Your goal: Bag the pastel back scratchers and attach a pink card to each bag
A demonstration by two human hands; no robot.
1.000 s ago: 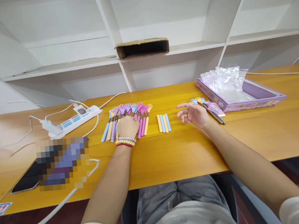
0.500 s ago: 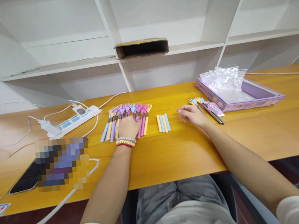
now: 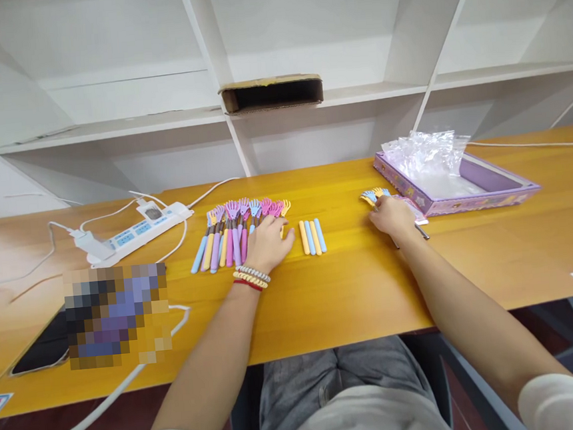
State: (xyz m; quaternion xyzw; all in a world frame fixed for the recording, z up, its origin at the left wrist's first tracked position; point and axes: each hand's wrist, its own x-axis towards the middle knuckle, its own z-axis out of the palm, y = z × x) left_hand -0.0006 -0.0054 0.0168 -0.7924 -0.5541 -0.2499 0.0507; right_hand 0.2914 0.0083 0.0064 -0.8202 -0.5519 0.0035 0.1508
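A row of back scratchers (image 3: 215,238) with small hand-shaped heads and pink, purple, blue and yellow handles lies side by side on the table. My left hand (image 3: 269,244) rests over the right end of that row, fingers loosely stretched and thumb apart. To its right are several loose yellow and blue handles (image 3: 310,237). Farther right, my right hand (image 3: 395,220) is closed on the back scratchers without coloured handles, just below their yellow and blue heads (image 3: 377,194). The fingers hide most of the metal rods, so how many it grips I cannot tell. One rod end (image 3: 422,232) shows beyond the hand.
A purple tray (image 3: 491,202) holding clear plastic bags (image 3: 429,152) stands at the right back, a pink card (image 3: 418,214) beside it. Left are a power strip (image 3: 142,235) with cables and a dark phone-like slab (image 3: 40,347). A cardboard box (image 3: 271,81) sits on the shelf.
My right hand has moved right and closed on the back scratchers there. My left hand has shifted right along the row and its fingers have loosened.
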